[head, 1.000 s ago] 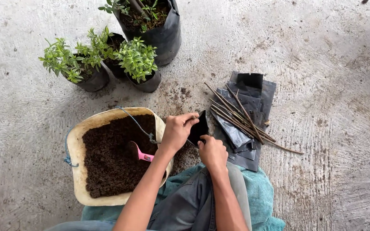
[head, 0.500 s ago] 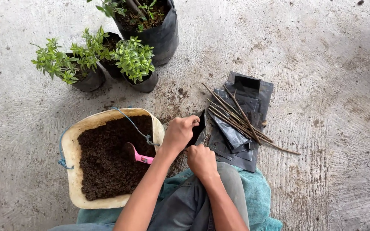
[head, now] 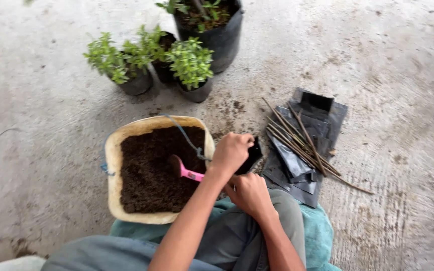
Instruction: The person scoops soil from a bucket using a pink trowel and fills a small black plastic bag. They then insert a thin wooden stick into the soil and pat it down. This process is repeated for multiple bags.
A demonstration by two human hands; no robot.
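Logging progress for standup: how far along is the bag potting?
Done: three small potted plants stand filled by a larger pot. In hand: left hand and right hand hold one black bag beside the soil tub, pink scoop resting in it. Left: flat bags and cut sticks untouched.

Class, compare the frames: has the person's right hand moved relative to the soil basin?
Yes. The right hand has slid closer to the soil basin, toward the person, ending below the left hand.

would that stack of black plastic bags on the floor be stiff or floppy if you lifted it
Probably floppy: the black plastic bags look thin, creased and lie flat. Likely light too. The thin sticks lying across them would probably slide or roll off if the stack were lifted.
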